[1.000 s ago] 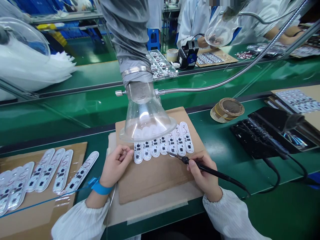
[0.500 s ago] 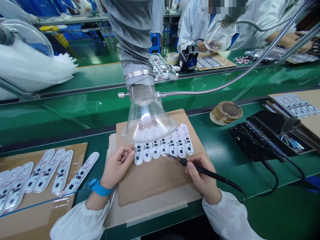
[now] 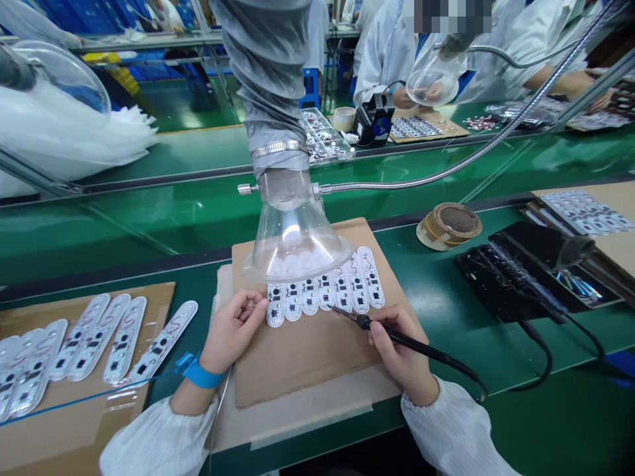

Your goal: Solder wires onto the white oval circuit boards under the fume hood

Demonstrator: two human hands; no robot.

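Pinched in my right hand point(image 3: 404, 350) is a soldering iron point(image 3: 364, 322), its tip at the lower end of a white circuit board point(image 3: 326, 294) near the middle of a row. My left hand point(image 3: 235, 330) is closed around thin solder wire point(image 3: 217, 410), which trails down past my wrist; its end reaches toward the boards. Several rounded, strip-shaped boards lie side by side on a brown cardboard sheet point(image 3: 307, 360). A clear fume hood point(image 3: 292, 248) hangs over the row and covers the upper ends of some boards. A blue wrist strap point(image 3: 203, 375) circles my left wrist.
More boards point(image 3: 124, 337) rest on cardboard point(image 3: 114, 430) at left. To the right stand a tape roll point(image 3: 449, 226) and a black soldering-iron holder point(image 3: 516, 274). A metal flexible tube point(image 3: 421, 182) crosses above the bench. Co-workers in white sit across the green divider point(image 3: 198, 221).
The view has shifted slightly. My hands, the soldering iron and the boards keep nearly the same places. A co-worker's hands across the bench have moved a little.
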